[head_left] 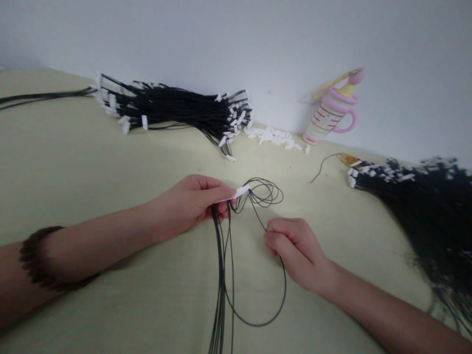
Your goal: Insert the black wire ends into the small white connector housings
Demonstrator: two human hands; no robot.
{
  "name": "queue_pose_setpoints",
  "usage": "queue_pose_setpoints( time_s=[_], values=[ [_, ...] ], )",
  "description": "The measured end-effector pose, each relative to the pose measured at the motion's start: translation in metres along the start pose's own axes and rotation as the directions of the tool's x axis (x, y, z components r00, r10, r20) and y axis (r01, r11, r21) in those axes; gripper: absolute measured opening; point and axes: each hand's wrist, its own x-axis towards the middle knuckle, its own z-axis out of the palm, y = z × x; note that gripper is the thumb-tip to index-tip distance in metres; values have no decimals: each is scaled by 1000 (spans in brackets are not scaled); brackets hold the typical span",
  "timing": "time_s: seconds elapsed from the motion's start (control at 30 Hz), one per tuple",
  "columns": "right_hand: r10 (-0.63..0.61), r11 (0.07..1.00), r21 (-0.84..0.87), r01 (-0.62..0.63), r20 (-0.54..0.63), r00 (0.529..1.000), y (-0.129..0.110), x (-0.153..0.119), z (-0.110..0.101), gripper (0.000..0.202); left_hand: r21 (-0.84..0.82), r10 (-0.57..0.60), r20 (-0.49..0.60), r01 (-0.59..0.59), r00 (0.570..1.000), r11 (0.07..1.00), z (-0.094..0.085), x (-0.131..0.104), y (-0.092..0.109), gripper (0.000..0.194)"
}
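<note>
Between the thumb and fingers of my left hand [201,199] is a small white tab [242,191], gripped together with several thin black cords [220,275] that hang down toward me. Loose loops of black cord [271,191] stick out to the right of the tab. My right hand [293,248] is closed in a fist on a single black cord [258,214], which runs fairly straight from the tab to its fingers. Below that fist the same cord appears to curve down in a wide loop and back toward the hanging strands.
At the back lies a thick bundle of black cords [177,105] with white tabs at both ends. Beside it are loose white tabs [273,136] and a pink striped cup [330,115] against the wall. Another large pile of black cords [424,206] covers the right side.
</note>
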Motion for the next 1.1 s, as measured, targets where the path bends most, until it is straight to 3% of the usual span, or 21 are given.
queue_pose_setpoints(
  time_s=[1.1],
  values=[
    [49,998,46,-48,-20,999,3,-4,2,32,-65,10,-7,-11,1000,998,0,2,-2,20]
  ],
)
